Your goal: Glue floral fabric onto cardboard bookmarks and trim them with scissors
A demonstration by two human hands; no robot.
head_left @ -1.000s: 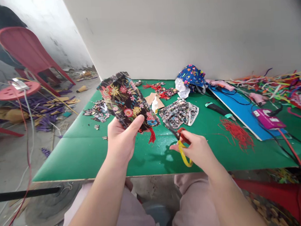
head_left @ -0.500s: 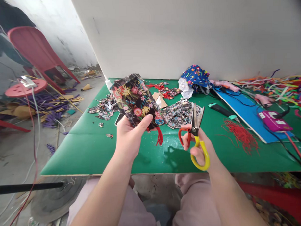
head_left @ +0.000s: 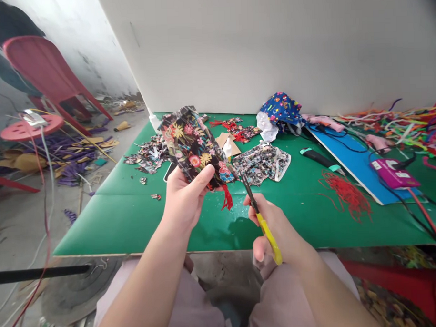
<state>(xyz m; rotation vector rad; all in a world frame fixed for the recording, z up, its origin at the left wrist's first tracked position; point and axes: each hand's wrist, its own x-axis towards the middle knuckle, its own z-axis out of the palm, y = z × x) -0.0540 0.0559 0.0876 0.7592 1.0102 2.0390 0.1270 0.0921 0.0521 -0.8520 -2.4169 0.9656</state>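
Head view:
- The background is filled by a white panel, against which the far edge of a green worktop is set.
- To the left, a red chair is seen on the littered floor.
- A blue board is laid slantwise on the worktop's right side, partly covered by a magenta box.
- Beyond it, coloured strips are heaped at the far right.
- Black floral cloth is held up over the worktop, left of centre, gripped narrowly between the thumb and fingers of the left hand.
- Yellow-handled scissors are held in the fingers of the right hand, with the thumb seen apart from the handle; the blades are pointed toward the cloth's lower right corner. Whether it is touched by them cannot be told.
- A blue patterned bundle is placed near the panel; a grey floral piece is spread nearer, just beyond the blades.
- Red threads are tangled beside the board, below a black-and-green cutter.
- A red tassel is seen hanging at the black cloth's lower edge.
- Behind that cloth, a small white bottle is partly shown.
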